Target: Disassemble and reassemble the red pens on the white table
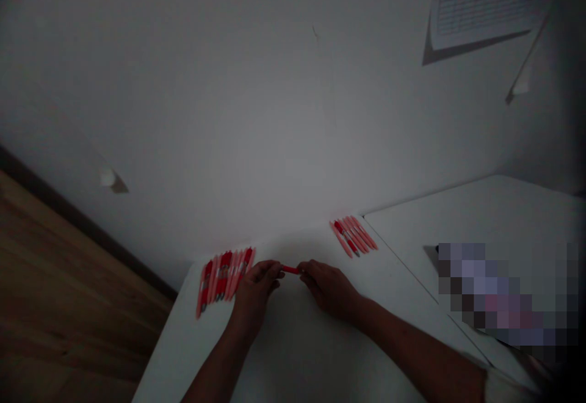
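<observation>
Between my two hands, a little above the white table (293, 354), is a red pen (290, 269). My left hand (259, 281) pinches one end of it, and my right hand (325, 284) pinches the other. Fingers cover both ends. Just left of my left hand lies a row of several pens (224, 278), some pink and some red with silver parts and dark tips. Beyond my right hand rests a second group of pens (353, 235), mostly pink with a red one among them.
A pale wall (274, 116) rises directly behind the table. Another white tabletop (458, 207) adjoins on the right, with a pixelated, unreadable area on it. Wooden flooring (68, 293) shows at lower left. A printed sheet (480, 6) hangs on the wall at upper right.
</observation>
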Tool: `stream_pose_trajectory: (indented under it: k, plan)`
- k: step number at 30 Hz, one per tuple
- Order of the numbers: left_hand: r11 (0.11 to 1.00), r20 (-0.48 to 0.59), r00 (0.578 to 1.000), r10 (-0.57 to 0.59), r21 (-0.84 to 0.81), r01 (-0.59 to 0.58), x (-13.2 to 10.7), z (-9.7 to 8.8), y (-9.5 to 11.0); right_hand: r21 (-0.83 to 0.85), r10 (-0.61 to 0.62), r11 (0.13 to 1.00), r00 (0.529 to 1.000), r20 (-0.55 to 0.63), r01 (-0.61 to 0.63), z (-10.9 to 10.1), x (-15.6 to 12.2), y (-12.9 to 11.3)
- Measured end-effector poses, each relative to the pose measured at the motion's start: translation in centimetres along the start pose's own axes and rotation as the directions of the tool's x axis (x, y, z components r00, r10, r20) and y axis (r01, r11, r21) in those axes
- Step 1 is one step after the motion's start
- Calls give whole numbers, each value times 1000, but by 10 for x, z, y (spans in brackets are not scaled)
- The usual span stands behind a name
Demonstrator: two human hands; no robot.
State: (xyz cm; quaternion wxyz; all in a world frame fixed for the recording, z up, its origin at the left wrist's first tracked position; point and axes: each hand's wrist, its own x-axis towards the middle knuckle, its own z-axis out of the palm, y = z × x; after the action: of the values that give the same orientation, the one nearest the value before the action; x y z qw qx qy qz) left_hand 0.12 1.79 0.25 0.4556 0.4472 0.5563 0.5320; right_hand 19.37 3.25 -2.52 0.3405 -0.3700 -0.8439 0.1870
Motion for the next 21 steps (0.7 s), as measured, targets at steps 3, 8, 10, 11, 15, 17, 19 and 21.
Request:
stream_pose_trajectory:
  k: [3, 8, 10, 11, 15, 17, 19, 21]
  plan:
    - [1000, 10, 1000, -3, -1, 3, 0, 0, -1, -13, 1, 1000, 1000, 2, -1, 0, 0, 0]
    - [998, 22, 999, -42, -52, 43, 1, 0, -4, -18, -21, 1000, 1000, 0, 21, -1, 0, -1]
    - [996, 29, 998, -57, -71, 59, 1, 0, -4, -14, -30, 999, 1000, -2, 29, 0, 0, -1]
    - [994, 30, 998, -64, -85, 66, 1, 0, -4, -14, -33, 999, 999, -6, 32, 0, 0, 0]
    - [986, 33, 995, -93, -137, 97, 1, 1, -4, -26, -43, 999, 999, -14, 43, 2, 0, 0]
    - [985, 40, 994, -98, -140, 102, 0, 2, -4, -28, -49, 998, 999, -18, 49, 2, 0, 0]
    - [988, 42, 995, -91, -123, 96, 0, 2, -4, -23, -55, 998, 998, -21, 55, 2, 0, 0]
    - [990, 35, 996, -84, -114, 87, 0, 3, -4, -19, -64, 998, 998, -25, 63, 3, 0, 0]
